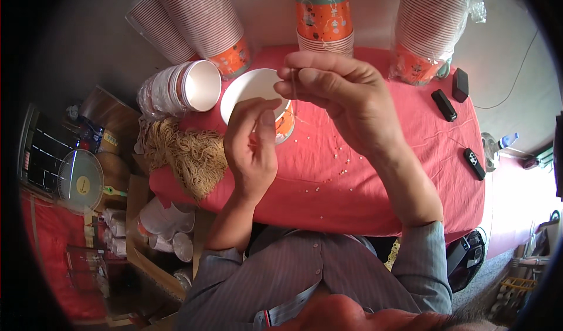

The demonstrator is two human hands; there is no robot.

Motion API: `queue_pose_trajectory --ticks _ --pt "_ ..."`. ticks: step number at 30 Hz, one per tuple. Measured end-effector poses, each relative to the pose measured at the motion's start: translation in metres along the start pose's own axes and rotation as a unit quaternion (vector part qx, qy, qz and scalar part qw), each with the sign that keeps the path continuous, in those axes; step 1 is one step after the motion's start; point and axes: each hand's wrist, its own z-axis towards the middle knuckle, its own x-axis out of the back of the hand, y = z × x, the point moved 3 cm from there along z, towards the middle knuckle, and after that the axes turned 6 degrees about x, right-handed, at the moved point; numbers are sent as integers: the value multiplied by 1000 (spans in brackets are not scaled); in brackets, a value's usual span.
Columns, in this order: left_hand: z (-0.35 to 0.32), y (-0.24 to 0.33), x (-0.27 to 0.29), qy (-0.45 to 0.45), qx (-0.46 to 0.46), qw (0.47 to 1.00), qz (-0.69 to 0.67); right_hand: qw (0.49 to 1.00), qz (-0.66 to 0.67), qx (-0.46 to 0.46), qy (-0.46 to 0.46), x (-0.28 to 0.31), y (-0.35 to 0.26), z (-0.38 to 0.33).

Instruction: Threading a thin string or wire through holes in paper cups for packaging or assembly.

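My right hand point(346, 90) is raised over the table, thumb and fingers pinched on a thin brownish strand of string point(295, 92) that hangs down from the fingertips. Lower and to the left, my left hand point(253, 140) is closed, its thumb and forefinger pressed together; whatever lies between them is too small to make out. Behind the two hands stands an orange paper tub point(249, 87) with a white inside, its front partly hidden by my left hand. Small white bead-like bits point(340, 156) are scattered on the red tablecloth point(375, 196).
Tan yarn point(196, 161) drapes over the table's left edge, beside wrapped cups lying sideways point(170, 90). Tall bagged cup stacks stand back left point(202, 17) and back right point(431, 26), with unwrapped orange tubs point(322, 20) between. Dark small devices point(444, 105) lie at right.
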Motion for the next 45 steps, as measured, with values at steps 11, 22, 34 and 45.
queue_pose_trajectory --ticks 11,22,34,45 --pt "-8 -5 -2 -59 192 964 -173 994 -111 -5 9 -5 42 -4" --pt "23 6 38 -137 -110 951 256 805 -551 197 -98 -1 13 1" --pt "17 14 51 -187 -148 923 302 874 -468 30 -127 -5 51 -8" --pt "59 -187 91 -128 250 958 48 832 -537 49 -130 19 85 0"
